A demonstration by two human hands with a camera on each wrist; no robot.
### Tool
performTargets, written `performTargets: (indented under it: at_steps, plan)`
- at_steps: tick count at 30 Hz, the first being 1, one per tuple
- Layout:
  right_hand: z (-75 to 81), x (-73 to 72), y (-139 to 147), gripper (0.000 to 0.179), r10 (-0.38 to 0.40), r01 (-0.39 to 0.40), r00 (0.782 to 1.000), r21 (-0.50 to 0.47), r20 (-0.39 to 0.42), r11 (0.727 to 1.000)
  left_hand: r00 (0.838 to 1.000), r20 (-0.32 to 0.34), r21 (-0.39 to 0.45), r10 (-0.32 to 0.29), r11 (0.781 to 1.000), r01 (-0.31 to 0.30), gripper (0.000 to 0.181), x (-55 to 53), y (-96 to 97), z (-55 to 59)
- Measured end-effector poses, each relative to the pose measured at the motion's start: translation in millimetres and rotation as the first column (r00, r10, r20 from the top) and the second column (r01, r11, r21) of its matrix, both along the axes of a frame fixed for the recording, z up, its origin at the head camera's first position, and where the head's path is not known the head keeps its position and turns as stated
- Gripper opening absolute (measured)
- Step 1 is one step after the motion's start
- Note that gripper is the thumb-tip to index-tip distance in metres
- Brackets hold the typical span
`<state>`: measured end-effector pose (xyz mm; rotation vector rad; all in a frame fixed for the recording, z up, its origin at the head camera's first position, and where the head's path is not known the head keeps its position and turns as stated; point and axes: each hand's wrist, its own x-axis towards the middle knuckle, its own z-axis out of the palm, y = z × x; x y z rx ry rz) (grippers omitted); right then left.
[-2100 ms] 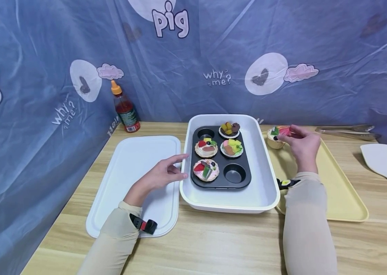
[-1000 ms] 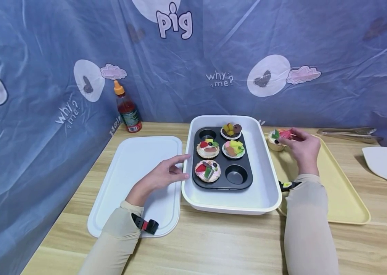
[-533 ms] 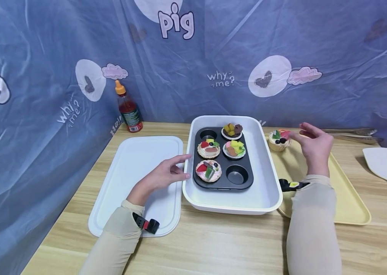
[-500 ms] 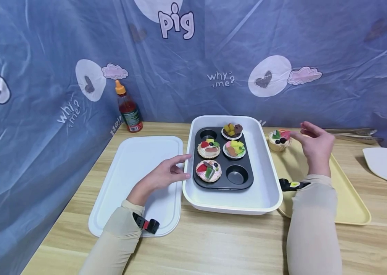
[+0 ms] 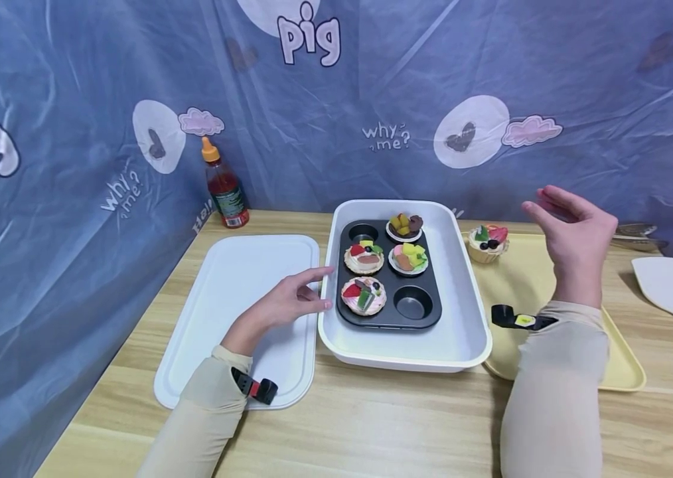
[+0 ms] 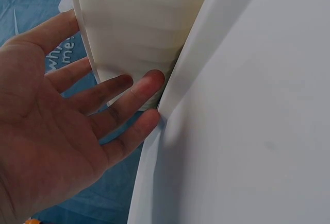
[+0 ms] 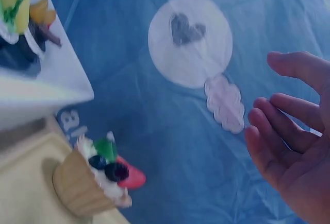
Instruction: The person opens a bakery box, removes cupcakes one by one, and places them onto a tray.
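Note:
A cupcake-like fruit tart (image 5: 486, 244) with a red slice, a green leaf and dark berries stands at the far left of the yellow tray (image 5: 617, 372). My right hand (image 5: 578, 242) hovers above that tray, apart from the tart, its fingers loosely bent around nothing. At the left rim of the white basin (image 5: 402, 355), my left hand (image 5: 279, 302) has its relaxed fingertips against the outer wall. Inside the basin lies a black muffin pan (image 5: 387, 320). Several fruit tarts (image 5: 363, 296) sit in its cups; the far-left and near-right cups hold none.
A white tray (image 5: 235, 292) lies under my left forearm. Behind it stands a red sauce bottle (image 5: 227, 192) with an orange cap. A white spatula (image 5: 666, 282) is at the far right, and metal tongs (image 5: 635, 237) lie partly behind my right hand. A blue printed curtain (image 5: 396, 86) hangs behind the table.
My right hand has let go of the fruit tart on the yellow tray, then lifted and moved right, away from it. My left hand has stayed at the basin's rim.

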<state>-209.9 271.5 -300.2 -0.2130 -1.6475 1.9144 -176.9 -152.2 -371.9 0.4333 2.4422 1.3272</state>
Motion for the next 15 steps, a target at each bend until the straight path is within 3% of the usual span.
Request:
performTargets:
  at_steps: [4,10,15]
  plan:
    - [4.6,-1.9,-12,0.038,0.032,-0.030,0.998,0.035,-0.047,0.999,1.000,0.004,0.000,0.003,1.000,-0.003,0.067,0.3,0.0,0.2]
    - [9.0,-3.2,-31,0.037,0.030,-0.028,1.000,0.161,-0.009,0.987,1.000,0.003,-0.003,0.004,1.000,-0.004,0.067,0.6,0.1,0.3]
    - [12.3,-3.2,-44,0.035,0.013,-0.017,1.000,0.303,0.016,0.953,1.000,0.003,-0.001,0.006,1.000,-0.006,0.067,0.6,0.6,0.1]
